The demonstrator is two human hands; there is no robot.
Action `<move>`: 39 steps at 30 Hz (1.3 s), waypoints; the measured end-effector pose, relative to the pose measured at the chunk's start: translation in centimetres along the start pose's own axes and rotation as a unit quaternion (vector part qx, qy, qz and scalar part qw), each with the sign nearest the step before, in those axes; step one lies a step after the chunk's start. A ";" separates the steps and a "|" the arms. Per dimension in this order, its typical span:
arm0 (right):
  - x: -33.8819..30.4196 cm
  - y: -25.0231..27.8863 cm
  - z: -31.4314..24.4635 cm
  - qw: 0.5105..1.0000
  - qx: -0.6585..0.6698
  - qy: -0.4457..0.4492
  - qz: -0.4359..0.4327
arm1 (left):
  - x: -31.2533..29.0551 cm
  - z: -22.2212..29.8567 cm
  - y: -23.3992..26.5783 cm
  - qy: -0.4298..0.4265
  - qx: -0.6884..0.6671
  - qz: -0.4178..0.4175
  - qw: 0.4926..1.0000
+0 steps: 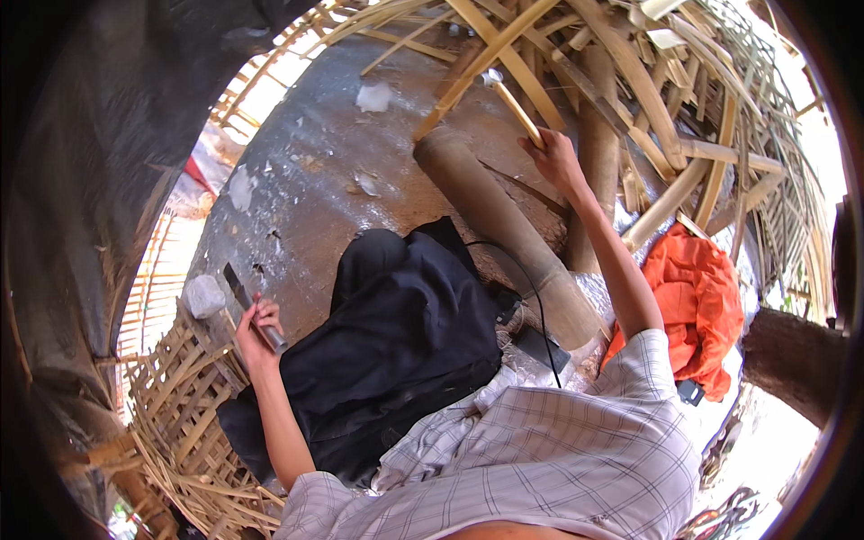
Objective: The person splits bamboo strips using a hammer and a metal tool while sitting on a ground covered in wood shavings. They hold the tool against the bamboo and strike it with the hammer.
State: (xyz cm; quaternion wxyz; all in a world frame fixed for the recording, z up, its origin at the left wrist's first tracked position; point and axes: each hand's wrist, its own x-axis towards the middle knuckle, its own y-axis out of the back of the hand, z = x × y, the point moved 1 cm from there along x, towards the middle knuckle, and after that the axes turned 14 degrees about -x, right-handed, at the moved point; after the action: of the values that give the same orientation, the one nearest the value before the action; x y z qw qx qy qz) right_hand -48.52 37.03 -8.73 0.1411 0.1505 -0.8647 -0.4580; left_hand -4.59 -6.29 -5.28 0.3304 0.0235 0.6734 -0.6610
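Bamboo strip: raised at upper centre, above the thick bamboo pole lying on the floor. Right hand closed around its lower end. Left hand closed on a dark-bladed knife, held beside the woven mat. Judged stage: selecting a strip; next requires bringing blade and strip together
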 end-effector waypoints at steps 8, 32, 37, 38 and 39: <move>-12.9 6.7 4.3 0.973 -0.122 -0.110 0.160 | 0.4 4.5 4.1 0.001 0.065 0.082 0.995; -15.5 15.3 21.6 0.891 -0.142 -0.296 0.313 | -4.0 4.7 11.4 -0.045 0.045 0.063 0.996; -11.7 16.1 20.6 0.926 -0.238 -0.171 0.239 | -2.6 5.2 11.6 -0.041 0.091 0.081 0.992; -10.4 16.1 20.0 0.930 -0.249 -0.134 0.236 | -2.6 5.2 11.6 -0.036 0.100 0.083 0.991; -9.0 16.1 19.3 0.932 -0.260 -0.096 0.232 | -2.7 5.3 11.6 -0.032 0.109 0.086 0.990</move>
State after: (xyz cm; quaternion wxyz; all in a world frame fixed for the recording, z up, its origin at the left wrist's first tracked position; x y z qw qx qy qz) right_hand -49.79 63.66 -6.69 0.1940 -0.1410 -0.7357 -0.6334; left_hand 5.13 -8.54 -13.72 0.4026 0.0960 0.5822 -0.6998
